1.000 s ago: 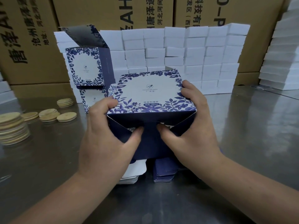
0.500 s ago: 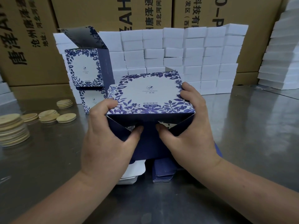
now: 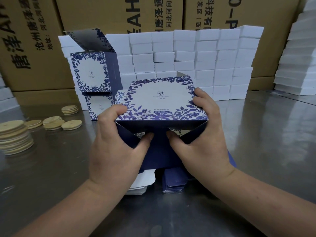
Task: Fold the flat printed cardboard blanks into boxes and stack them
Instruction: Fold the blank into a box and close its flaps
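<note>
I hold a blue-and-white floral box above the steel table, its printed face up and its navy end flaps toward me. My left hand grips its left side, fingers curled over the top edge, thumb pressing the left flap inward. My right hand grips the right side the same way, thumb on the right flap. Under my hands lies a stack of flat blanks, navy side up. Two folded boxes are stacked at the back left, the top one with its lid flap open.
Round wooden lids lie in piles at the left of the steel table. A wall of white foam blocks stands behind, with brown shipping cartons beyond. White inserts lie beside the blanks.
The box and both hands have barely moved. The thumbs keep pressing the two side flaps inward, and the view has shifted slightly.
</note>
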The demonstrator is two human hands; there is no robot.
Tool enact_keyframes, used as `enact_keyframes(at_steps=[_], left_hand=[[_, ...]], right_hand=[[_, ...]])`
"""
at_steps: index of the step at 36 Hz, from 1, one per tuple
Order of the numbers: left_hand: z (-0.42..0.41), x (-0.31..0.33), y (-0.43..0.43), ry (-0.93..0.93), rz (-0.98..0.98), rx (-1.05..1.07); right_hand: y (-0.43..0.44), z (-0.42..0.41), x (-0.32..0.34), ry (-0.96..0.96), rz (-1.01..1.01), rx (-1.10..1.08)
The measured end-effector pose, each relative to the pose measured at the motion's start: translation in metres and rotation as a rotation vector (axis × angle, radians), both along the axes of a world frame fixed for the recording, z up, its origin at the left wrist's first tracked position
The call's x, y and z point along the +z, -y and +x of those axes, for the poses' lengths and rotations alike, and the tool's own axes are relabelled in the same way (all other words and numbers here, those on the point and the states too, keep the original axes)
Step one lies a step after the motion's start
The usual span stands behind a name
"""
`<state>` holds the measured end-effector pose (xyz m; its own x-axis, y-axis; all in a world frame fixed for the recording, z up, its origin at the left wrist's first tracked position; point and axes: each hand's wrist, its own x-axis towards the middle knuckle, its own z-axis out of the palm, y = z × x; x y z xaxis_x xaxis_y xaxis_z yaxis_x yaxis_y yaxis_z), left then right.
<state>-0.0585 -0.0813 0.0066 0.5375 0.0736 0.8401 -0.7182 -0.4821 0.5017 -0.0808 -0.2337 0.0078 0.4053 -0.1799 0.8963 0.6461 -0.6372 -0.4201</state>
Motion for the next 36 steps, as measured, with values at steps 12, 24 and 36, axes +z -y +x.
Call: enact_keyframes(at_steps=[12,24,36], left_hand=[[0.0009,-0.0003,0.0009,-0.003,0.003,-0.015],[0.0022,-0.0005,0.0016,0.000,-0.001,0.015],[-0.0019,0.0020,-0.0017,-0.137,0.078,0.021]], right_hand=[[-0.0016,-0.0017,0.0009,-0.006,0.012,-0.022],[-0.0026,-0.0029,0.0018,-0.027,0.022,-0.022],[0.0000,-0.0039,0.0021,-0.030,0.022,0.027]])
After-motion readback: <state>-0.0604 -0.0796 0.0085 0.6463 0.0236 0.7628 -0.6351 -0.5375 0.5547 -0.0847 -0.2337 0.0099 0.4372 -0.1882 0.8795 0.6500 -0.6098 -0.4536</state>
